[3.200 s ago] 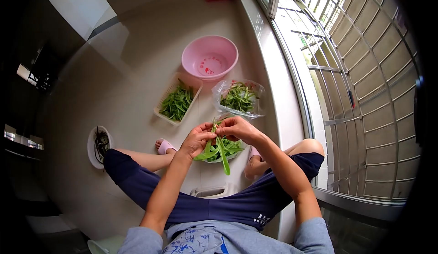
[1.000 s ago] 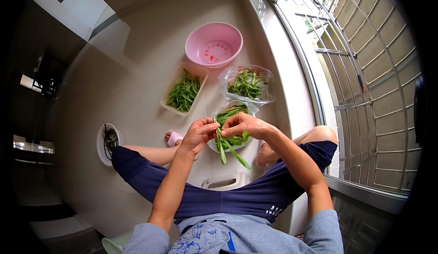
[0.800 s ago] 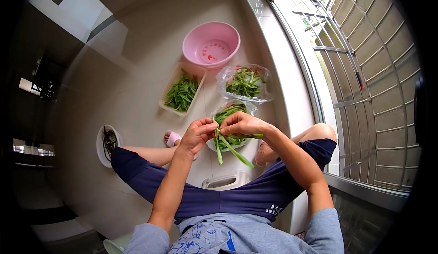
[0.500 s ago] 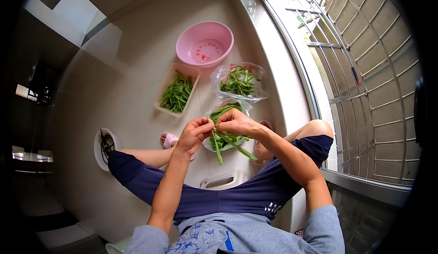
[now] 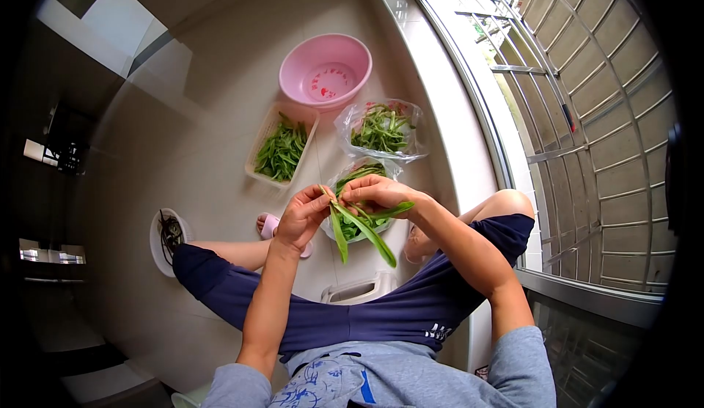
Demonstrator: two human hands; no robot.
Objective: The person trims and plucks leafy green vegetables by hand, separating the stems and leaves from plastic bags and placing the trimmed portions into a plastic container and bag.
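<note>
Our grip is pinched small in both hands. With our left hand [image 5: 299,219] we hold the ends of some long green leaves [image 5: 377,241] between thumb and finger. Our right hand [image 5: 375,194] is just beside it, with its fingers bent in on the greens too. We cannot tell just where each right fingertip sits. Two long leaves hang down between our hands, and one more pokes out from under our right hand.

Below our hands we see a clear plastic bag [image 5: 394,167] with lots more greens in it. Past it, close by, sits a second plastic bag [image 5: 417,142], and it has greens in it too. Next to that one, on the left, is a pale basket [image 5: 254,164] with a pile of greens. Behind them we see a big pink tub [image 5: 350,54] on the shiny floor [image 5: 213,126].

Far over on our left, near our knee, is a white bowl [image 5: 156,241] with thin dark bits [image 5: 171,233] in it. Between our legs stands a small pale stool [image 5: 383,285]. We have a pink slipper [image 5: 270,225] on our left foot.
</note>
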